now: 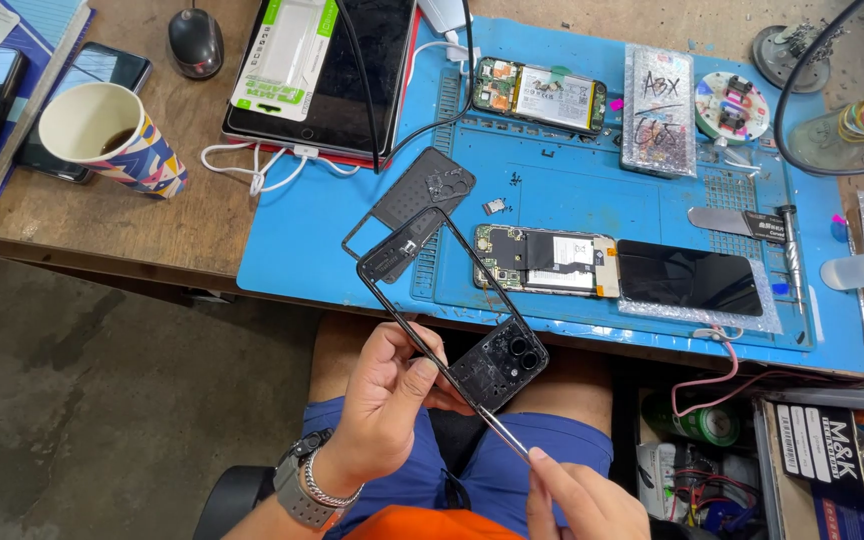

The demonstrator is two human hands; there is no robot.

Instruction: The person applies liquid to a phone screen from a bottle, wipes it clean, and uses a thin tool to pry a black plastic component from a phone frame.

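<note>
black plastic, the phone frame (449,305) sits above the person's lap, just off the near edge of the blue work mat (592,170). it is an open rectangle with a camera cut-out at its lower right end, and its long axis runs on a slant — from the upper left, over the mat's edge, down to the lower right, toward the body.

left hand (387,395) is closed around the frame's long near rail, thumb on top and fingers curled beneath, so the frame lies up and to the right of that palm. right hand (577,495) pinches a thin metal tool (497,428) near its lower end; the shaft points up and to the left, and its tip meets the frame by the camera end, between the two hands. whether the tip actually touches the plastic or only hovers at it cannot be told.

left hand is the nearer one, in full contact with the frame; the right reaches it only through the tool.

on the mat beyond lie a second, looser back frame (422,190), an opened phone (542,262) with its board showing, and a dark screen panel (690,280) beside it. a paper cup (112,135) stands well apart on the wooden desk at left.
</note>
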